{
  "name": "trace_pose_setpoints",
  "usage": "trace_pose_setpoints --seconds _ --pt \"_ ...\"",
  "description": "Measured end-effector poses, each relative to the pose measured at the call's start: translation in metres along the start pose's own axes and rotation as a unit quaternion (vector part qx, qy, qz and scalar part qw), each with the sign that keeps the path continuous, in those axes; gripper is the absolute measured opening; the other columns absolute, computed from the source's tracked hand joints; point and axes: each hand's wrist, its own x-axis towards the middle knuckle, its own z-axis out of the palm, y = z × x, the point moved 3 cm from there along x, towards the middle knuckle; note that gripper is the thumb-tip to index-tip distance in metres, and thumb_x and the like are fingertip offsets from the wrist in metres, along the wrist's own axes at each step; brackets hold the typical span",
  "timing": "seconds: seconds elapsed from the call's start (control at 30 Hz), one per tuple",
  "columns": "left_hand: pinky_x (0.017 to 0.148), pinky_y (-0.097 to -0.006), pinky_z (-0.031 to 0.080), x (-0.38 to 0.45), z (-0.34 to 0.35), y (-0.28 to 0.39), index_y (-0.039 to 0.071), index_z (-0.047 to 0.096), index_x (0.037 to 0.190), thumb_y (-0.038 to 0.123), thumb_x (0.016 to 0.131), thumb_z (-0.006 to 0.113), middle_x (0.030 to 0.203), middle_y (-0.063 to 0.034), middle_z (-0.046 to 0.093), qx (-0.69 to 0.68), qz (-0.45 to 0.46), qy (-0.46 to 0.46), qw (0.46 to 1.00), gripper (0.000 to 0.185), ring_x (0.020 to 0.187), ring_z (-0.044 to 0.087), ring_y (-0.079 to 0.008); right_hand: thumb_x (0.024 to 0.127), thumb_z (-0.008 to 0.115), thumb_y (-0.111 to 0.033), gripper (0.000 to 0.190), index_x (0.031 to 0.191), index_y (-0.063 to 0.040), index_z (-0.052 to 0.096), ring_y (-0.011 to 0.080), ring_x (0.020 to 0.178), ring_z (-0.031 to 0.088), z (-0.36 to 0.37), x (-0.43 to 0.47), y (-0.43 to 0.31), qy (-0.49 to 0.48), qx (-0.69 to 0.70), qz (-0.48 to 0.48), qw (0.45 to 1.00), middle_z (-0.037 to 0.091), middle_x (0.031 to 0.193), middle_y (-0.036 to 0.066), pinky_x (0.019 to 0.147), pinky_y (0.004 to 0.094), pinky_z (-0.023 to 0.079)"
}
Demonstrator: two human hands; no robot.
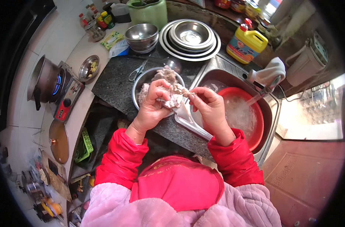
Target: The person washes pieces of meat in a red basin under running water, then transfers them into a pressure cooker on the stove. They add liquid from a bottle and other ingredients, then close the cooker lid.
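A pale piece of raw meat (175, 100), possibly poultry, is held over a stainless steel bowl (136, 100) at the sink's left edge. My left hand (153, 106) grips its near side, fingers curled around it. With thumb and forefinger, my right hand (208, 109) pinches the thin right end of the same piece. More raw meat (164, 74) shows in the bowl behind my left hand; how much lies there is partly hidden by that hand.
Water runs from a faucet (270, 85) into a red plastic basin (261, 119) in the steel sink (275, 117). Scissors (137, 72) lie left of the bowl. Steel basins (217, 45) and a yellow detergent jug (246, 45) stand behind. At left, a pot (40, 81) sits over a lit burner (57, 85).
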Motion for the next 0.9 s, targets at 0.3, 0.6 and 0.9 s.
trace_pose_setpoints --seconds 0.3,0.6,0.9 --pt "0.096 -0.0317 0.042 -0.012 0.076 -0.048 0.013 0.051 0.093 -0.018 0.065 0.056 0.12 -0.0033 0.041 -0.226 -0.144 0.003 0.963 0.042 0.113 0.048 -0.0166 0.086 0.062 -0.008 0.01 0.092 0.0 0.059 0.0104 0.06 0.056 -0.068 -0.042 -0.005 0.055 0.262 0.133 0.954 0.06 0.073 0.005 0.053 0.0225 0.048" --pt "0.082 -0.0327 0.053 -0.016 0.117 -0.087 0.014 0.054 0.097 -0.009 0.074 0.066 0.121 -0.0029 0.045 -0.247 -0.171 -0.003 0.954 0.035 0.108 0.054 -0.0199 0.087 0.061 -0.009 0.014 0.098 -0.003 0.056 0.0152 0.069 0.057 -0.118 -0.075 0.007 0.089 0.456 0.075 0.882 0.058 0.079 0.006 0.054 0.0245 0.048" --pt "0.083 -0.031 0.053 -0.019 0.131 -0.091 0.015 0.056 0.105 -0.009 0.073 0.068 0.128 -0.0026 0.049 -0.306 -0.202 0.01 0.931 0.042 0.113 0.053 -0.0217 0.091 0.057 -0.01 0.023 0.112 -0.002 0.053 0.0162 0.077 0.062 -0.169 -0.09 -0.007 0.111 0.299 0.078 0.945 0.062 0.095 0.01 0.068 0.0278 0.055"
